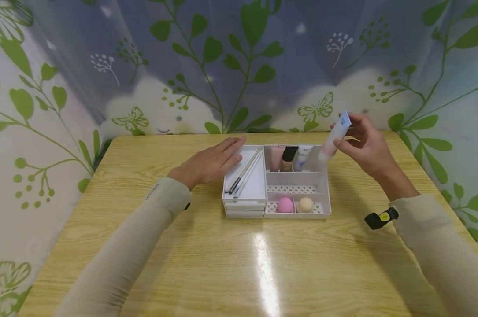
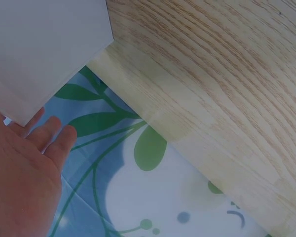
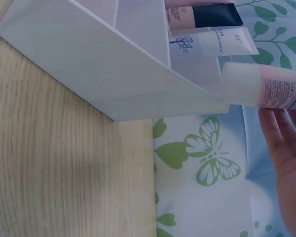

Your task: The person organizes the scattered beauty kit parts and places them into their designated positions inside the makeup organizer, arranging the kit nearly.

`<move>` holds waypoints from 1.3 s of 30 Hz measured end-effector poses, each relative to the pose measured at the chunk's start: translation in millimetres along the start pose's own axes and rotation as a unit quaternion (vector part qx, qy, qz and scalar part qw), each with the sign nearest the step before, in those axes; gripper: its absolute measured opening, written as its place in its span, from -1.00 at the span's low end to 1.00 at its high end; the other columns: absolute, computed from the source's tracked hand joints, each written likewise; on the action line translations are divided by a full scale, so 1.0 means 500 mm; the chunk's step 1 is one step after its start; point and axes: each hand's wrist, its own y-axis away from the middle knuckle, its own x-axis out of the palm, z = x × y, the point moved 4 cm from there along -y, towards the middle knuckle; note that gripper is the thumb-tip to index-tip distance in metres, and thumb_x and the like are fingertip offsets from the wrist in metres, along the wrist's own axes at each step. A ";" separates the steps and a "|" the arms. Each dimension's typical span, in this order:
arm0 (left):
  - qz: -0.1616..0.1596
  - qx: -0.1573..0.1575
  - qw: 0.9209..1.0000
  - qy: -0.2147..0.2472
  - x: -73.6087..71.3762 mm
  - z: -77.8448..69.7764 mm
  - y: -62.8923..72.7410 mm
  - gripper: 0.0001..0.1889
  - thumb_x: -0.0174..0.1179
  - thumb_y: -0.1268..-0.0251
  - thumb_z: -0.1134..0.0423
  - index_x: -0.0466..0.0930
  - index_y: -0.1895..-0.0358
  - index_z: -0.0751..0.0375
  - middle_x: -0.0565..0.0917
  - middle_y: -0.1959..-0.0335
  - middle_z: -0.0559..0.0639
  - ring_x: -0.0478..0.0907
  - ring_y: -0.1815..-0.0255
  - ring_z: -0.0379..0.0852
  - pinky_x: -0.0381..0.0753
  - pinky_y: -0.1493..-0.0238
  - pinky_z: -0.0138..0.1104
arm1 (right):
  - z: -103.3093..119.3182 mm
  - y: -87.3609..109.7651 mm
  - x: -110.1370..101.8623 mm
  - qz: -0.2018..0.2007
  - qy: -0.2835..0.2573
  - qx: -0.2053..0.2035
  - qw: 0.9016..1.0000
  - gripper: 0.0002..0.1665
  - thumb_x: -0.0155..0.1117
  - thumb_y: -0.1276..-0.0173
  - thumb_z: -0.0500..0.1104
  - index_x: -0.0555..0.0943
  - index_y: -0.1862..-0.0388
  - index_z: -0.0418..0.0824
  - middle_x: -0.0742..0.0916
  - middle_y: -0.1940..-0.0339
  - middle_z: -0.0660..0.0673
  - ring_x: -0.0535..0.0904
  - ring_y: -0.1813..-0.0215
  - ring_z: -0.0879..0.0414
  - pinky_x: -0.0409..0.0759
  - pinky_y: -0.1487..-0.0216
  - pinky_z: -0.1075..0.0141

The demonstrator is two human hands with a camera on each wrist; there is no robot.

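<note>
My right hand (image 1: pixel 367 143) pinches a squeeze tube (image 1: pixel 335 135), pale blue at its crimped end and pinkish toward the cap. It tilts cap-down at the back right corner of a white desktop organizer (image 1: pixel 324 181). In the right wrist view the tube's whitish cap (image 3: pixel 241 84) overlaps the organizer's side edge. My left hand (image 1: pixel 211 160) rests at the organizer's left side with fingers extended. Standing in the back compartments are a pink tube (image 1: pixel 276 157), a black-capped foundation tube (image 1: pixel 287 159) and a white tube (image 1: pixel 302 157).
Several thin brushes (image 1: pixel 244 174) lie in the organizer's left top tray. A pink makeup sponge (image 1: pixel 285 205) and a beige sponge (image 1: pixel 305 205) sit in the front compartments. Small drawers (image 1: pixel 244 210) are under the tray. The wooden table (image 1: pixel 183 264) meets a leaf-patterned curtain (image 1: pixel 239 66) behind.
</note>
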 end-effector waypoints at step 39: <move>-0.005 -0.003 1.000 -0.002 0.004 0.001 -0.004 -0.28 -0.53 -0.78 -0.34 -0.29 -0.84 -0.26 -0.08 -0.86 -0.05 -0.07 -0.86 0.04 0.08 -0.81 0.06 | -0.030 0.005 0.055 0.067 0.209 -0.054 0.974 -0.53 0.42 -0.50 -0.39 0.66 -0.35 -0.32 0.80 -0.08 -0.22 0.62 0.02 0.50 0.56 -0.08 0.65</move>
